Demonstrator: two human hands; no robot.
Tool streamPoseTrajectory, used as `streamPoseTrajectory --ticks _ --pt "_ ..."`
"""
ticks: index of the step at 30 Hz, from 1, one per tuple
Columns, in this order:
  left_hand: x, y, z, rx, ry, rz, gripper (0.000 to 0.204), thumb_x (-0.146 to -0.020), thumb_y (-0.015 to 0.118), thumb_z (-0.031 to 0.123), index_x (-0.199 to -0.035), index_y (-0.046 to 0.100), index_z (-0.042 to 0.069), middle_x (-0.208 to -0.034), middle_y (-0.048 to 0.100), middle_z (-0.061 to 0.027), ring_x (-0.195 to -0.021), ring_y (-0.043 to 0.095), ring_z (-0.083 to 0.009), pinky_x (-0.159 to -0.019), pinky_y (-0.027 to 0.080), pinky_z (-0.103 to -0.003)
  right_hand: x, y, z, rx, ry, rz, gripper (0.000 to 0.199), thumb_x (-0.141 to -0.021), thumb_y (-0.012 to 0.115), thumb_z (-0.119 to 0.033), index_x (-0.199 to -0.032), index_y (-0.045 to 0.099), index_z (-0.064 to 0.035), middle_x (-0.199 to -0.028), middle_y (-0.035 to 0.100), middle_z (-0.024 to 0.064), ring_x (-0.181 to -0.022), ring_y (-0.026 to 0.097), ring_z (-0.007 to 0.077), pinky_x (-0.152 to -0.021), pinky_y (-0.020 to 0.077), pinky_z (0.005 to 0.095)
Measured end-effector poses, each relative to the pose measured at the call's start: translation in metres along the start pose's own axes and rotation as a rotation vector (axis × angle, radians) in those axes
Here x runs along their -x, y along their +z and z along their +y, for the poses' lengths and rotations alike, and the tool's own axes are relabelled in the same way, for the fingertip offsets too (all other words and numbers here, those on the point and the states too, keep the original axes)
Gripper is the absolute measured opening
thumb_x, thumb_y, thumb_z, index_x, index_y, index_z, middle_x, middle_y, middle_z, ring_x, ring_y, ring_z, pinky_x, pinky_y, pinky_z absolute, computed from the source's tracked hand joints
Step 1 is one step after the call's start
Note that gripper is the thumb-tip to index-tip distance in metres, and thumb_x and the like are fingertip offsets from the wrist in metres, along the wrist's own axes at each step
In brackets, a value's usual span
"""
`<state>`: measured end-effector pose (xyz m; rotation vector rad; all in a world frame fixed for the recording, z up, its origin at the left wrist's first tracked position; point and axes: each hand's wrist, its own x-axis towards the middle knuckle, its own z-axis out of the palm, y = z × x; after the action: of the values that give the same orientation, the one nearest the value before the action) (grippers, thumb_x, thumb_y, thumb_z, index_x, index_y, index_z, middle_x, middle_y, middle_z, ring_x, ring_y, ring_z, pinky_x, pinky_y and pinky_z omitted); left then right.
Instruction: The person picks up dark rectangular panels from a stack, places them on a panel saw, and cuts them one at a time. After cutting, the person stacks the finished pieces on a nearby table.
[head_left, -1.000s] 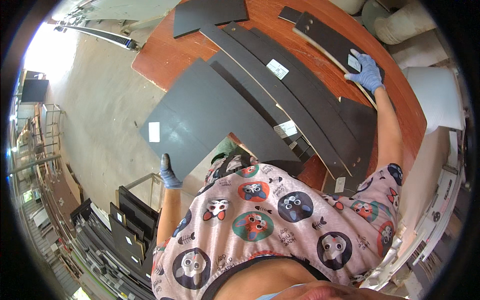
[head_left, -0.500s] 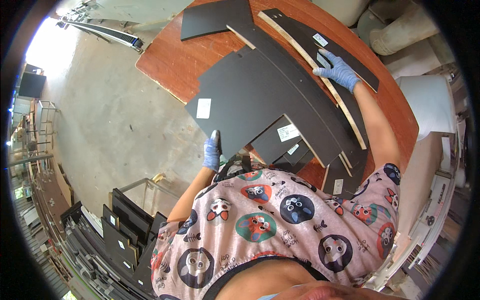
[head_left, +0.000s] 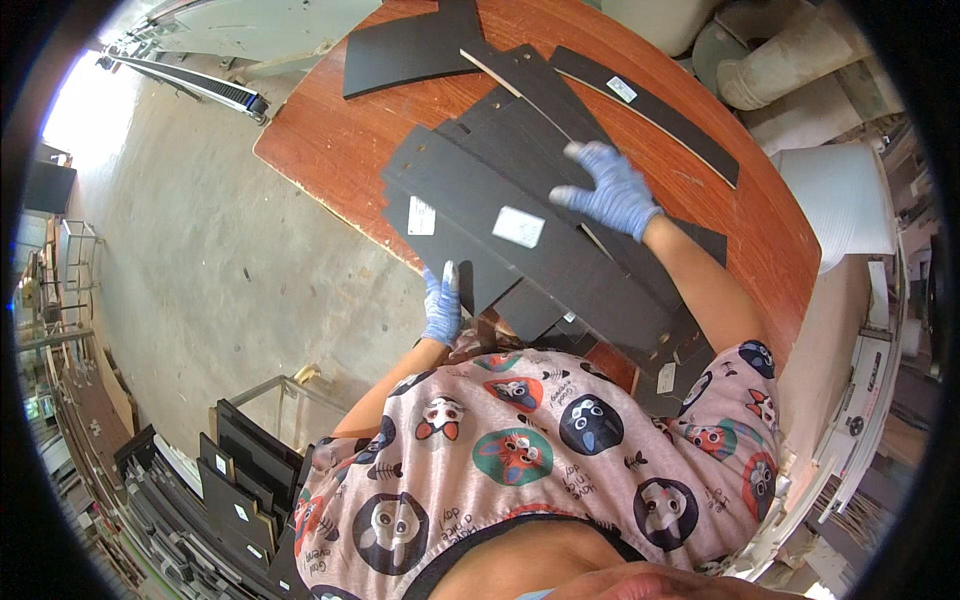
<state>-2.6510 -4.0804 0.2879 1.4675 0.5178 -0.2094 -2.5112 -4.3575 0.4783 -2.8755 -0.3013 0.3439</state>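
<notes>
Several flat dark panels lie overlapping on a round reddish-brown table [head_left: 330,150]. The top long panel [head_left: 570,280] carries a white label and runs diagonally toward me. My left hand [head_left: 440,306], in a blue glove, grips the near edge of a wider dark panel [head_left: 425,190] that sits under it at the table's edge. My right hand [head_left: 612,190], also gloved, rests flat with fingers spread on the stacked panels further back. It holds nothing.
A narrow dark strip [head_left: 650,108] and a separate dark panel [head_left: 400,55] lie at the table's far side. A rack of upright dark panels [head_left: 240,470] stands at lower left. White sheet material [head_left: 840,195] is stacked at right. Concrete floor [head_left: 200,260] is to the left.
The wide panel has slid further onto the table with my left hand on its edge. My right hand left the far strip and came down flat on the stacked panels.
</notes>
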Motion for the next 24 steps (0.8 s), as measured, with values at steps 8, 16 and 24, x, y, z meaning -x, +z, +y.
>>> streamPoseTrajectory --ticks 8,16,24 --pt "0.024 0.025 0.049 0.082 0.04 0.199 0.095 -0.074 0.073 0.031 -0.14 0.012 -0.001 -0.122 0.045 -0.013 -0.102 0.046 -0.0195 -0.086 0.041 -0.028 -0.011 0.033 0.065 -0.27 0.13 0.059 0.079 -0.074 0.068 -0.043 -0.136 0.033 -0.0097 -0.138 0.034 0.0188 -0.128 0.035 0.0303 -0.105 0.0295 0.038" --pt "0.019 0.013 0.046 0.602 0.095 0.092 0.067 -0.077 0.068 0.018 -0.132 0.031 0.01 -0.11 0.051 -0.007 -0.095 0.051 -0.0192 -0.082 0.044 -0.033 -0.03 0.023 0.066 -0.625 0.143 -0.067 0.073 -0.069 0.076 -0.024 -0.13 0.042 -0.0012 -0.129 0.047 0.0196 -0.119 0.045 0.0277 -0.1 0.0361 0.0342" --pt "0.028 0.037 0.058 0.202 -0.1 0.15 0.107 -0.07 0.073 0.043 -0.141 0.006 0.0 -0.112 0.052 -0.014 -0.094 0.053 -0.0201 -0.078 0.046 -0.031 -0.05 0.011 0.123 -0.706 0.115 0.01 0.055 -0.082 0.062 -0.034 -0.123 0.05 0.0007 -0.113 0.059 0.0148 -0.103 0.056 0.0217 -0.091 0.0413 0.0304"
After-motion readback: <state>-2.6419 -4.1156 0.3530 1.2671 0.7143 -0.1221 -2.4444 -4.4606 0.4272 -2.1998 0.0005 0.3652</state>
